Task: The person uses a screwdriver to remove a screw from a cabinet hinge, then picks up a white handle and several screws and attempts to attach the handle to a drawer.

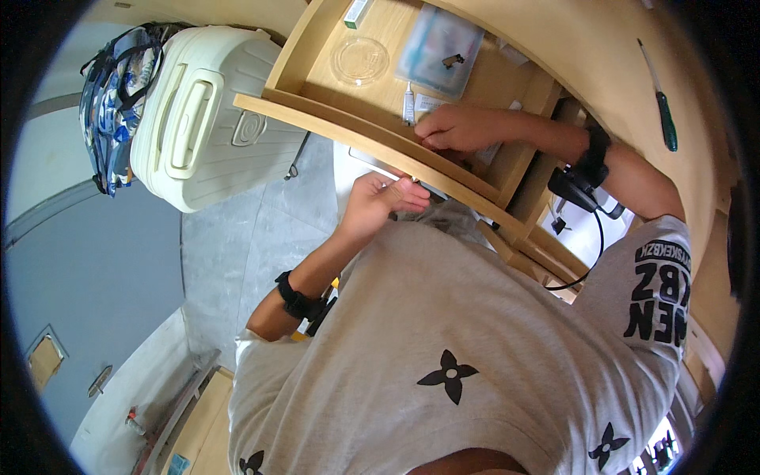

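Drawer front (380, 158), long axis down-rightward

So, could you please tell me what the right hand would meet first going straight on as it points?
Probably the small white tube in the wooden drawer, though relative height is unclear.

We see a pulled-out wooden drawer (317, 127) bearing a blue-edged clear pouch (423, 47). Left of the pouch lies a round clear plastic lid (359, 61); left and farther back, a green-and-white box (356, 12). On the pouch's near side we find a white tube (408, 107), beside what may be a packet (428, 104). Well right of it, a green-handled screwdriver (666, 123) rests on the wooden desktop (625, 79).
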The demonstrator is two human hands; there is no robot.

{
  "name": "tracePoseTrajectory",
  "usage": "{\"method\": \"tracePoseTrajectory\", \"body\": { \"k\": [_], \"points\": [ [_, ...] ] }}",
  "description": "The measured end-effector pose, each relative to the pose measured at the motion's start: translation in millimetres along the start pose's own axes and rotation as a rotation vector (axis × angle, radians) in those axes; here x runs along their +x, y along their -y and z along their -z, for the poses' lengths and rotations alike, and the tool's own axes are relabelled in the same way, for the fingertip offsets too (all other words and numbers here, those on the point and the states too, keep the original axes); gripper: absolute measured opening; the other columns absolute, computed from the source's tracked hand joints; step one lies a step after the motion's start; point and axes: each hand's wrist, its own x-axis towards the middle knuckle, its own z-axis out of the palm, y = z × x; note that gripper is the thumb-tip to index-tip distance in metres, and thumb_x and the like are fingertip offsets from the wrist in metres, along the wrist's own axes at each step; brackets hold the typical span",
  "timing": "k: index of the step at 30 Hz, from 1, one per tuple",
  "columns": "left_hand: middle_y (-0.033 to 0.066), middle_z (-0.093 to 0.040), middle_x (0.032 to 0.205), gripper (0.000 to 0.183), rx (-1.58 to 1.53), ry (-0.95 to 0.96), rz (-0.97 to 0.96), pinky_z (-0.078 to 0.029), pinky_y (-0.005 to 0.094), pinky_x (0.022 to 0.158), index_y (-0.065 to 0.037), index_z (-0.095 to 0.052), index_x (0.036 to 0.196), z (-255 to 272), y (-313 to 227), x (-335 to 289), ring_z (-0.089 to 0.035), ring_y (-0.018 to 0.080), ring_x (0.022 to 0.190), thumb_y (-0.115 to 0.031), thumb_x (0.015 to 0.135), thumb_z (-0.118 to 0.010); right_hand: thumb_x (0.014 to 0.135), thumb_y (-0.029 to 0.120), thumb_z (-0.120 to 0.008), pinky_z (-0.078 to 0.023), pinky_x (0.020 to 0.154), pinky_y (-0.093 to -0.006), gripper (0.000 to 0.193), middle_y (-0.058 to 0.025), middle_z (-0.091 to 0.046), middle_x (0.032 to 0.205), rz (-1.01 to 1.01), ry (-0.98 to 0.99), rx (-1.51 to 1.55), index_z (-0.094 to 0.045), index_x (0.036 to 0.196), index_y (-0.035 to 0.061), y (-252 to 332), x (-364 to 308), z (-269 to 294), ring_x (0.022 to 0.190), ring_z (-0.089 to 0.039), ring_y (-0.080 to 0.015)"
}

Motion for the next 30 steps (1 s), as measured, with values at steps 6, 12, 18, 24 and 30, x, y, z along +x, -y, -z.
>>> {"method": "tracePoseTrajectory", "body": {
  "k": [6,12,18,24,30],
  "points": [
    [0.0206,-0.065,0.091,0.032,0.024,0.035,0.029,-0.054,0.0362,0.075,0.010,-0.058,0.099,3,-2,3,-0.066,0.0266,0.081,-0.020,0.094,-0.053,0.089,0.016,-0.049,-0.040,0.052,-0.0293,0.023,-0.0049,-0.047,0.065,-0.011,-0.006,-0.094,-0.042,0.075,-0.0010,7,-10,2,0.058,-0.046,-0.0111],
    [0.0204,-0.065,0.091,0.035,0.045,0.043,0.028,-0.054,0.0357,0.076,0.010,-0.060,0.098,4,-4,2,-0.065,0.0261,0.081,-0.024,0.093,-0.053,0.092,0.016,-0.047,-0.041,0.052,-0.0311,0.026,-0.0055,-0.049,0.065,0.035,0.010,-0.056,-0.042,0.072,-0.0003,11,-6,5,0.057,-0.048,-0.0151],
    [0.0200,-0.066,0.091,0.035,0.053,0.074,0.029,-0.054,0.0353,0.076,0.011,-0.060,0.098,5,-1,2,-0.065,0.0260,0.082,-0.023,0.094,-0.053,0.090,0.014,-0.050,-0.041,0.049,-0.0296,0.020,-0.0047,-0.051,0.065,0.031,-0.054,-0.036,-0.046,0.078,-0.0007,-4,-9,0,0.056,-0.050,-0.0120],
    [0.0196,-0.066,0.089,0.034,0.058,0.060,0.028,-0.054,0.0353,0.076,0.011,-0.061,0.096,1,-3,4,-0.066,0.0260,0.081,-0.022,0.094,-0.051,0.087,0.006,-0.052,-0.041,0.048,-0.0287,0.011,-0.0040,-0.051,0.063,0.038,-0.025,-0.083,-0.048,0.081,-0.0015,11,-10,6,0.057,-0.051,-0.0100],
    [0.0189,-0.066,0.088,0.035,0.061,0.100,0.084,-0.054,0.0343,0.075,0.011,-0.063,0.094,2,-1,4,-0.066,0.0251,0.079,-0.022,0.094,-0.051,0.089,0.019,-0.044,-0.037,0.058,-0.0391,0.033,-0.0164,-0.038,0.058,0.325,-0.150,-0.202,-0.041,0.067,-0.0051,-20,1,-5,0.056,-0.038,-0.0186]
  ]
}}
